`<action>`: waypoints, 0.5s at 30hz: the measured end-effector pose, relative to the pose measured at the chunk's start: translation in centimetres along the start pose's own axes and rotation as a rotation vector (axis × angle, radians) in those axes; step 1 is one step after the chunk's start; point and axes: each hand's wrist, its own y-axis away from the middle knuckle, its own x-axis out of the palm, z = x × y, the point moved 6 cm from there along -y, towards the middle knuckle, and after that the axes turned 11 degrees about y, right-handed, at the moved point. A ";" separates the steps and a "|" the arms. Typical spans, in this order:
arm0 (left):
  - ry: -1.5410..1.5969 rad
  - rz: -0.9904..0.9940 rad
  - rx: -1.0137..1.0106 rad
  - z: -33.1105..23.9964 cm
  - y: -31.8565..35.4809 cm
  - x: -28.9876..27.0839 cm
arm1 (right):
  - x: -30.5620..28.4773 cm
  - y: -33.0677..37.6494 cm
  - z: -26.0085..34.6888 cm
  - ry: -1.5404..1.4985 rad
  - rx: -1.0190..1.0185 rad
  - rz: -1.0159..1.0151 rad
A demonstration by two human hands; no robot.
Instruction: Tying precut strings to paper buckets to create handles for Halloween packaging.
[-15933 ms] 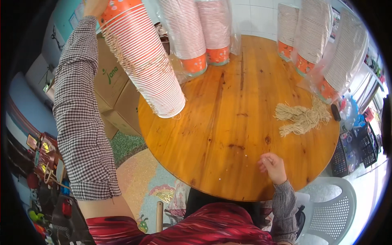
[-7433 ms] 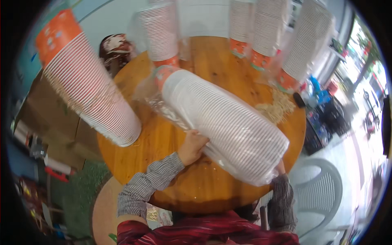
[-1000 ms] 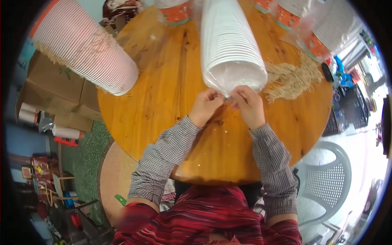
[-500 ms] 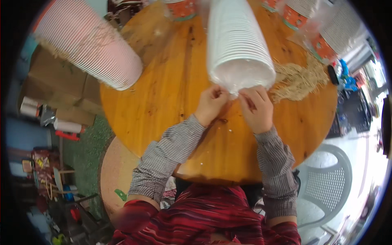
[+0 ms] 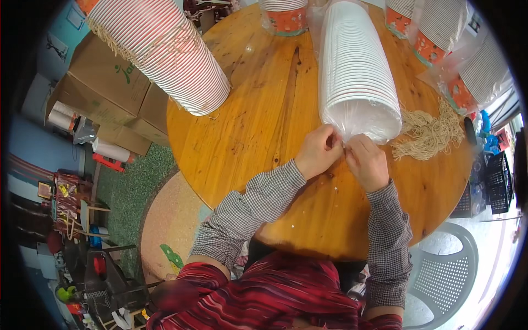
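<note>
A long stack of white paper buckets [image 5: 360, 66] lies on the round wooden table, sleeved in a clear plastic bag [image 5: 352, 122] with its gathered mouth toward me. My left hand [image 5: 320, 149] pinches that gathered plastic from the left. Just beside it, my right hand [image 5: 367, 160] pinches the same bunched end, its fingertips nearly touching the left's. Whether a string is also between the fingers is too small to tell. Right of the stack lies a tangled heap of tan twine [image 5: 432, 132].
A tall stack of white and red buckets [image 5: 170, 55] with twine on it leans at the table's left. Bagged orange-patterned bucket stacks [image 5: 432, 41] stand along the far and right edges. Cardboard boxes [image 5: 110, 77] are at left; a grey plastic chair [image 5: 445, 275] is at lower right.
The whole view has shifted, so the table and stacks appear farther right and slightly lower. Both hands still pinch the bag's end, now drawn closer together.
</note>
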 end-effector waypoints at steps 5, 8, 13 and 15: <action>-0.083 -0.051 0.177 -1.8 0.5 0.1 | 1.1 1.3 -2.4 -0.342 0.398 0.072; -0.124 -0.039 0.381 -3.2 0.7 0.2 | 3.1 1.8 -2.9 -0.876 0.636 0.082; -0.229 -0.053 0.509 -3.8 0.7 0.6 | 4.6 2.0 -3.2 -1.184 0.782 0.087; -0.173 -0.090 0.582 -4.2 0.9 0.5 | 4.8 2.0 -3.1 -1.245 0.790 0.061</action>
